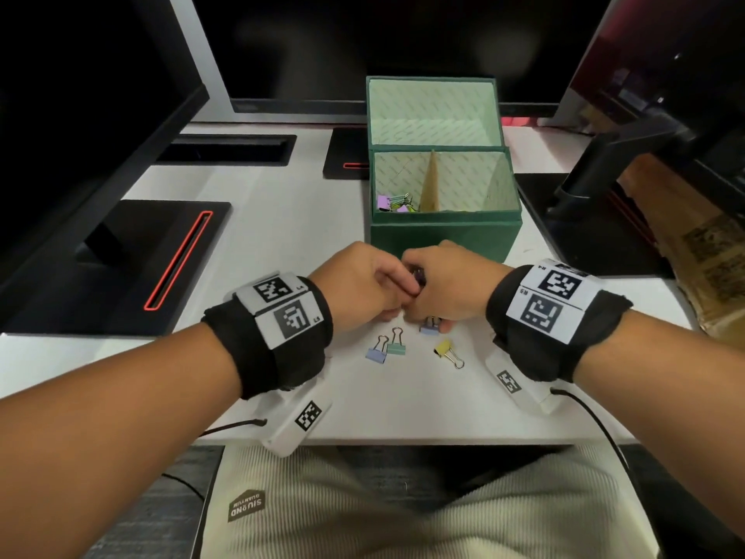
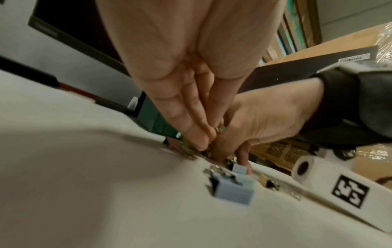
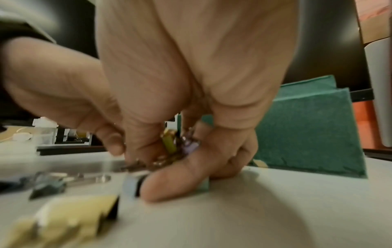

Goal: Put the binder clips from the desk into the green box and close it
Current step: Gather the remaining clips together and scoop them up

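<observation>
The green box stands open at mid-desk, its lid tilted up behind, with several coloured binder clips in its left compartment. Just in front of it my two hands meet. My right hand curls round a small bunch of clips, yellow and purple ones showing in its palm. My left hand pinches a clip's wire handles right against that bunch. On the desk lie a blue clip, a green clip, a yellow clip and a lilac clip by the right little finger.
Dark monitors ring the desk; a black stand base with a red slot sits at the left, and another stand at the right. A brown wrapped package lies at the far right. The desk's front edge runs just behind my wrists.
</observation>
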The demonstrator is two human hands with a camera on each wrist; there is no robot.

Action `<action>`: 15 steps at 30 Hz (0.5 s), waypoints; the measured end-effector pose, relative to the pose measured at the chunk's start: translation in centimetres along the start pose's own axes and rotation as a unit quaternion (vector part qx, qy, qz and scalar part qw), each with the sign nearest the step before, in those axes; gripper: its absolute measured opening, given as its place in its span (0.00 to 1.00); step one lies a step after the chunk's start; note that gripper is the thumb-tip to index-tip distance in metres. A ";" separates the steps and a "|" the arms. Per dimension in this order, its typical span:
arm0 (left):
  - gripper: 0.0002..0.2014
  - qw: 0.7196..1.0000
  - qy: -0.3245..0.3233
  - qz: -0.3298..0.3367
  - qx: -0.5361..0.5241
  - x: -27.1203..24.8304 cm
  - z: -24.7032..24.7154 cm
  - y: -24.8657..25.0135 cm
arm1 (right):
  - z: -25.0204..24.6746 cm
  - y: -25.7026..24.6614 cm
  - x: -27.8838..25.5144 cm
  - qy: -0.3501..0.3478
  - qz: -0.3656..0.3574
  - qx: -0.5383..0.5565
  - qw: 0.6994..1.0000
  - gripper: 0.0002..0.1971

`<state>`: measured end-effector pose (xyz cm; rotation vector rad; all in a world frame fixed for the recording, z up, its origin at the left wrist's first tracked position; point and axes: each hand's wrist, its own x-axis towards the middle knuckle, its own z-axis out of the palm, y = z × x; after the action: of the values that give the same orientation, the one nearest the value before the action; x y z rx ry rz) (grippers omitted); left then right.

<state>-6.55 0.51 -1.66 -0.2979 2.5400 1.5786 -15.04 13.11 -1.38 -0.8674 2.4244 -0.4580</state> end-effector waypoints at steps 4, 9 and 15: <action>0.09 0.998 0.054 -0.006 -0.039 -0.1 -1.0 0.1 | -0.1 0.5 0.1 0.029 -0.004 0.005 1.000 0.12; 0.10 0.991 0.062 -0.021 -0.114 0.2 -1.5 0.2 | -1.2 1.6 -0.1 0.041 0.015 0.028 0.999 0.17; 0.10 0.942 0.080 -0.048 -0.322 0.8 0.3 1.4 | -4.5 -0.5 -2.4 0.103 -0.030 0.109 0.988 0.16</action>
<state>-7.69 1.26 -0.76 -0.6241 1.9794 2.3840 -15.80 14.98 3.35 -0.8335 2.4764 -0.8572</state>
